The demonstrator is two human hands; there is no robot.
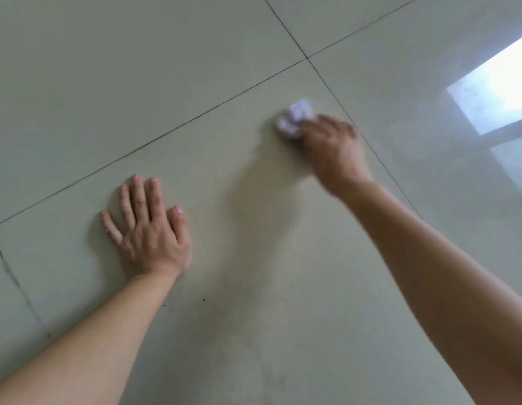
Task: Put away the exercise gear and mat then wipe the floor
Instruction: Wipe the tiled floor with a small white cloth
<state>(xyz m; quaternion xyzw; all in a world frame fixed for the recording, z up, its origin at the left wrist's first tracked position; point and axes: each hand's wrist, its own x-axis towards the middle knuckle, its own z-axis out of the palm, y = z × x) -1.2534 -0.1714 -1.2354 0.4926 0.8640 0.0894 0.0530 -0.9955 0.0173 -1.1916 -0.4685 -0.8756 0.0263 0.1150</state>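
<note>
- Right hand (331,154) curls round a crumpled white paper wad (294,119), pressing it on the tiled floor (253,331); blur softens the grip.
- Wad pokes out beyond the fingertips, away from the wrist.
- Left hand (148,232) lies flat, fingers spread, bracing nearer the body.
- Glossy pale tiles, dark grout lines (195,119); tiny dark specks (205,300) between the forearms.

Right hand (332,153) motion-blurred; white wad (294,119) blurred, partly hidden under it; material indiscernible.
</note>
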